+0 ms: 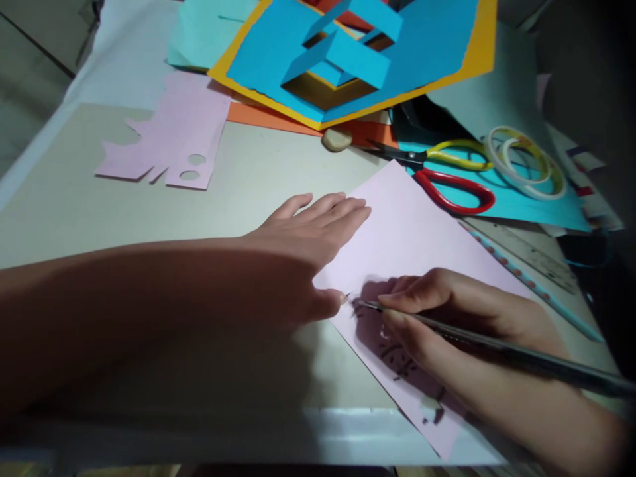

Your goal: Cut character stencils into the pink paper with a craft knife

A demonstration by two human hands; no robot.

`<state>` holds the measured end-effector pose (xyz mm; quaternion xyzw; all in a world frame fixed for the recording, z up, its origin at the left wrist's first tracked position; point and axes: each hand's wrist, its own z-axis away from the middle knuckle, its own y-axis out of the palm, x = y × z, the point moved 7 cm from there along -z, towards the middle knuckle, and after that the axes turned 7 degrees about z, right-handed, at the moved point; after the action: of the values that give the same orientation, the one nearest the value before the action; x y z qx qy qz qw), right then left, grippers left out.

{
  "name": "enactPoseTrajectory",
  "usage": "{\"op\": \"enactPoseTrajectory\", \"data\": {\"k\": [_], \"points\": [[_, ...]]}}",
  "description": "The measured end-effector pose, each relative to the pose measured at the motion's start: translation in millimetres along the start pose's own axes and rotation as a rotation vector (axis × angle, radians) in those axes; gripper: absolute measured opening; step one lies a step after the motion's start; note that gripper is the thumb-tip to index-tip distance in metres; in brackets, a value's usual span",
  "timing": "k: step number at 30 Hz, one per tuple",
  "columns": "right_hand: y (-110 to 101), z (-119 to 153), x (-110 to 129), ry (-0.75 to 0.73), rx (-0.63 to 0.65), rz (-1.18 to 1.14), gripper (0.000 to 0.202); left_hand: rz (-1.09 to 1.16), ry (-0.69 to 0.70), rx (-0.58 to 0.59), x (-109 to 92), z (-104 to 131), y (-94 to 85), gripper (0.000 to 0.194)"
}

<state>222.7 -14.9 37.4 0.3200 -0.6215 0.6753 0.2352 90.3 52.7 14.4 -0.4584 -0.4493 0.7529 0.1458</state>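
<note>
A sheet of pale pink paper [412,225] lies at a slant on the desk. My left hand [322,232] is spread flat over its left edge, thumb and fingers apart. In my right hand [447,318] is a slim, dark, pen-like craft knife [477,338], gripped near its metal tip. That tip meets the paper close to my left thumb. Small dark marks and cut-out shapes [397,361] run along the sheet's lower left edge, partly in the shadow of my right hand.
Scissors [422,159] with red and yellow handles, tape rolls [527,162], a pale stone-like piece [336,139], a blue pencil [536,288] and a ruler [527,252] surround the sheet. Behind are a blue-and-yellow pop-up card [427,46] and a cut pink scrap [183,119].
</note>
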Motion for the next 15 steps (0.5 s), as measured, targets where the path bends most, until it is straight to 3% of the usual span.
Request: {"op": "enactPoseTrajectory", "data": {"k": [15], "points": [[3.5, 0.4, 0.4, -0.017, -0.078, 0.067, 0.009, 0.029, 0.017, -0.013, 2.2, 1.3, -0.9, 0.086]]}}
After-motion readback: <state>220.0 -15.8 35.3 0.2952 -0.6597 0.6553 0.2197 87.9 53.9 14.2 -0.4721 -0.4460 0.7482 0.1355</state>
